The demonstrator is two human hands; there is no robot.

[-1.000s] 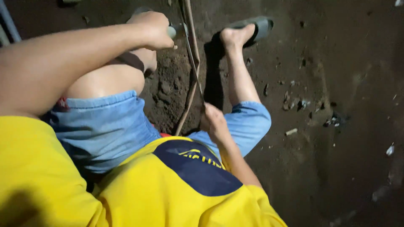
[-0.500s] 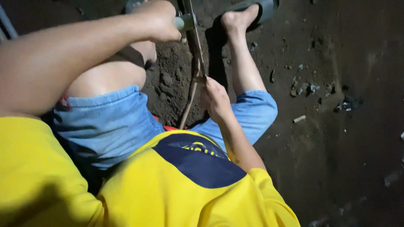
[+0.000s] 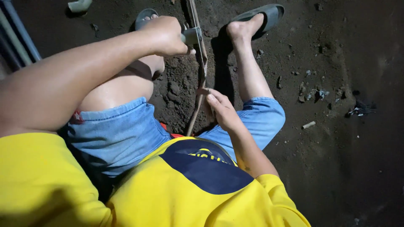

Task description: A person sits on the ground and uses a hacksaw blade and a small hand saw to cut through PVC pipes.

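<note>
Seen from the head camera, a person in a yellow shirt with a dark blue panel and light blue denim shorts sits over a patch of dark, loose soil. The left hand is clenched in a fist around a short grey handle, held out above the dirt between the knees. The right hand grips the lower stretch of a thin, pale brown stick or strap that runs from the top edge of the frame down between the legs toward the lap; its fingers curl around the strip, thumb on top. The grey handle meets that strip just beside the left knuckles; how the two are joined cannot be made out. Both feet rest in grey rubber slippers on the ground, one either side of the strip. Small stones and a scrap of litter lie scattered on the earth to the right, well apart from the hands.
</note>
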